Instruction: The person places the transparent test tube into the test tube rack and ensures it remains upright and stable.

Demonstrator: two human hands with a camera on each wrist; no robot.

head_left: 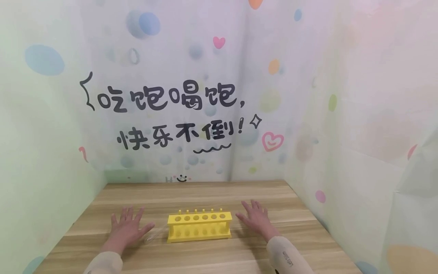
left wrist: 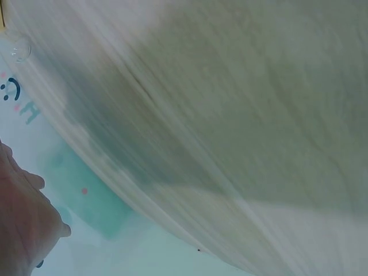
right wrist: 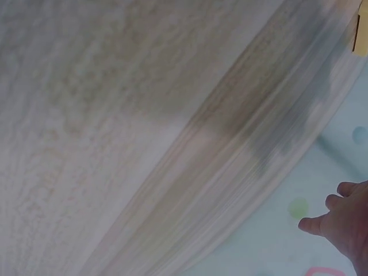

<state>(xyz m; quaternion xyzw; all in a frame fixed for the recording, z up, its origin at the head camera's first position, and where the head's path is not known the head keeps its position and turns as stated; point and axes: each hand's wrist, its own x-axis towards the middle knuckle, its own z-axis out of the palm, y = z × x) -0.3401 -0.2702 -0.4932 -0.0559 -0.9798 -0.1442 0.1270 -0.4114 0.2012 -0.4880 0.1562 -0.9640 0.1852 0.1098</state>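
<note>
A yellow test tube rack (head_left: 200, 222) stands upright on the wooden table, with a row of round holes on top and several pegs along its back. To its left my left hand (head_left: 126, 230) is spread with the fingers pointing away from me, holding nothing. On the rack's other side, my right hand (head_left: 256, 217) is likewise spread and holds nothing. Between the left thumb and the rack lies something clear and slender (head_left: 150, 237), perhaps a tube; its exact shape and number are hard to tell. Both wrist views catch only part of each hand.
The wood-grain table (head_left: 202, 260) reaches back to a printed curtain (head_left: 191, 57) with dark lettering and coloured spots. Similar pale sheets close off the left side (head_left: 41, 152) and the right side (head_left: 362, 125).
</note>
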